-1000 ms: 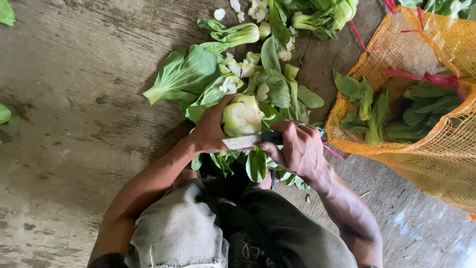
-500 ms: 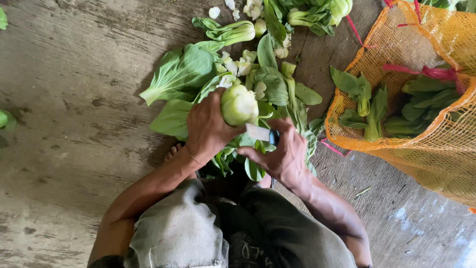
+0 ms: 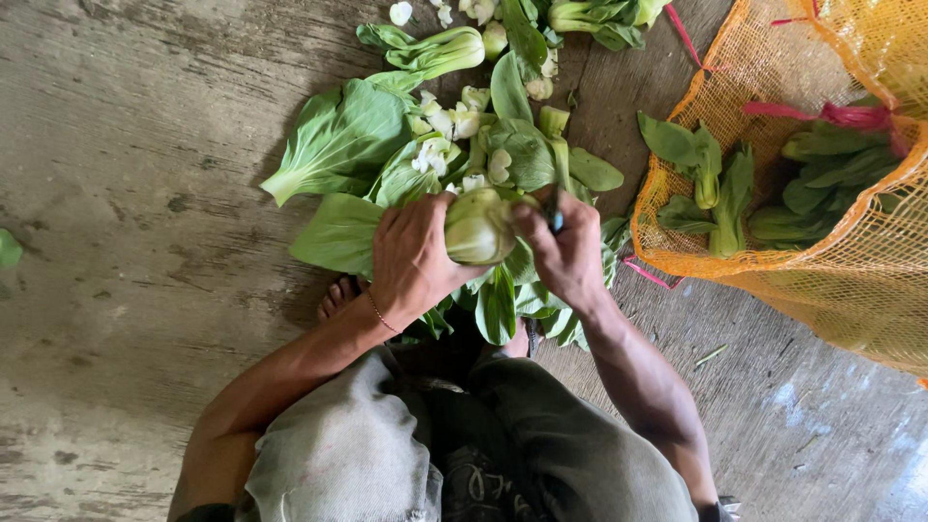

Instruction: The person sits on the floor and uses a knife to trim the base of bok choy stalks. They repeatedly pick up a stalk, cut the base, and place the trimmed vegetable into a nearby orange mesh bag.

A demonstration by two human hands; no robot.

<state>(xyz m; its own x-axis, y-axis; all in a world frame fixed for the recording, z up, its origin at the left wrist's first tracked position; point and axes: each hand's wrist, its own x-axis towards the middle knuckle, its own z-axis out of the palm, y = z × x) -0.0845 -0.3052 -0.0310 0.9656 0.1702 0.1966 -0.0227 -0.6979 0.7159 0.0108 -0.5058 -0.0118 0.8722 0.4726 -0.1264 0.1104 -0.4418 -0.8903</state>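
Note:
My left hand [image 3: 411, 256] grips a pale green bok choy head [image 3: 477, 229] with its base end turned toward me. My right hand [image 3: 564, 249] holds a small knife [image 3: 555, 215], its dark blade just showing above the fingers against the right side of the bok choy. Both hands meet over a heap of cut green leaves and white stem pieces [image 3: 454, 145] on the floor. The rest of the knife is hidden in my fist.
An orange mesh sack [image 3: 773, 97] lies open at the right with several bok choy [image 3: 720, 193] inside. More whole bok choy [image 3: 435, 53] lie at the top. My bare toes [image 3: 338, 295] show under the leaves on the worn concrete floor [image 3: 126, 193].
The bok choy has been turned in my left hand. My right hand moved from below the bok choy up to its right side, and the knife blade is mostly hidden now.

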